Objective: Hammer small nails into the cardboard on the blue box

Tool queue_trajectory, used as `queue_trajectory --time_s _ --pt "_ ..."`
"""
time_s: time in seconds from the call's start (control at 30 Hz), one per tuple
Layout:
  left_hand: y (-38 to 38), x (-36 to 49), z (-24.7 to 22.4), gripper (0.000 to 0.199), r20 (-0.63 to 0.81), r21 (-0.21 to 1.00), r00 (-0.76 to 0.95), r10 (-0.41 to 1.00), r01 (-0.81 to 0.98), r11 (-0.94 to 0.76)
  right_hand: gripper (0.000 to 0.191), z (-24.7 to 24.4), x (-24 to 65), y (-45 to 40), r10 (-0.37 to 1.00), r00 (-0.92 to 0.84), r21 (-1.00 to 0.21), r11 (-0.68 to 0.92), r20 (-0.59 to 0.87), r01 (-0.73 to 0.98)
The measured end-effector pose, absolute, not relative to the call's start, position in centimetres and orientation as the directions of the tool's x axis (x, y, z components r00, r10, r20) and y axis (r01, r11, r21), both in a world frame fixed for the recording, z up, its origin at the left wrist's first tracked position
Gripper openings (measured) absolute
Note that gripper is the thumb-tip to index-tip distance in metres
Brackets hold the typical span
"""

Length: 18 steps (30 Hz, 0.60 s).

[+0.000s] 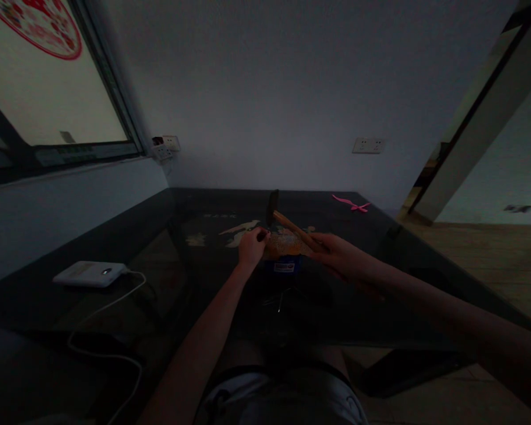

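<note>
My right hand (336, 254) is wrapped round the wooden handle of a hammer (294, 227). Its dark head (272, 206) is raised just above the fingertips of my left hand (252, 247). Those left fingers are pinched together at the left edge of an orange-brown, speckled block (285, 243); whatever they hold is too small and dark to make out. Below the block shows a blue item with a white label (284, 267), perhaps a box under it. A thin shiny metal piece (279, 302), like a nail, lies on the dark table nearer to me.
On the left of the dark glossy table (159, 236) lies a white power bank (91, 274) with a white cable (110, 307) trailing toward me. A pink ribbon-like strip (356, 205) lies at the far right. Behind stands a wall with sockets (367, 146).
</note>
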<state>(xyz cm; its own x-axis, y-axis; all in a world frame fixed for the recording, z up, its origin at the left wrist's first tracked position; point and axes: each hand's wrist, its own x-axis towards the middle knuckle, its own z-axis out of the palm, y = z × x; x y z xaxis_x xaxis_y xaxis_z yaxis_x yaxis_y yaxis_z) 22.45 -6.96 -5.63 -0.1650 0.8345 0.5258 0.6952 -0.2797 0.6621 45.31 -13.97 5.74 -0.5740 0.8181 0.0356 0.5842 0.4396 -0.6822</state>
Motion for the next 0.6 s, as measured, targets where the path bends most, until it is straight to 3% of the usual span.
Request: queue_trajectory --time_s 0.13,0.27,0.5,0.6 --pt "-6.9 22.4 -5.7 0.010 0.543 0.647 -0.160 0.825 0.705 -0.289 0.036 6.4 45.3 -14.2 0.816 -0.578 -0.693 0.411 -0.011 0.593" --pt "-6.8 22.4 -5.8 0.011 0.566 0.626 -0.143 0.812 0.715 -0.311 0.036 7.4 45.5 -14.3 0.823 -0.566 -0.722 0.417 0.043 0.552" --pt "-7.0 22.3 -5.6 0.010 0.562 0.596 -0.138 0.815 0.751 -0.284 0.035 5.7 45.4 -14.0 0.808 -0.590 -0.650 0.452 0.008 0.611" --pt "-7.0 22.4 -5.6 0.009 0.573 0.606 -0.129 0.810 0.732 -0.312 0.035 6.4 45.4 -14.3 0.805 -0.593 -0.690 0.421 -0.014 0.588"
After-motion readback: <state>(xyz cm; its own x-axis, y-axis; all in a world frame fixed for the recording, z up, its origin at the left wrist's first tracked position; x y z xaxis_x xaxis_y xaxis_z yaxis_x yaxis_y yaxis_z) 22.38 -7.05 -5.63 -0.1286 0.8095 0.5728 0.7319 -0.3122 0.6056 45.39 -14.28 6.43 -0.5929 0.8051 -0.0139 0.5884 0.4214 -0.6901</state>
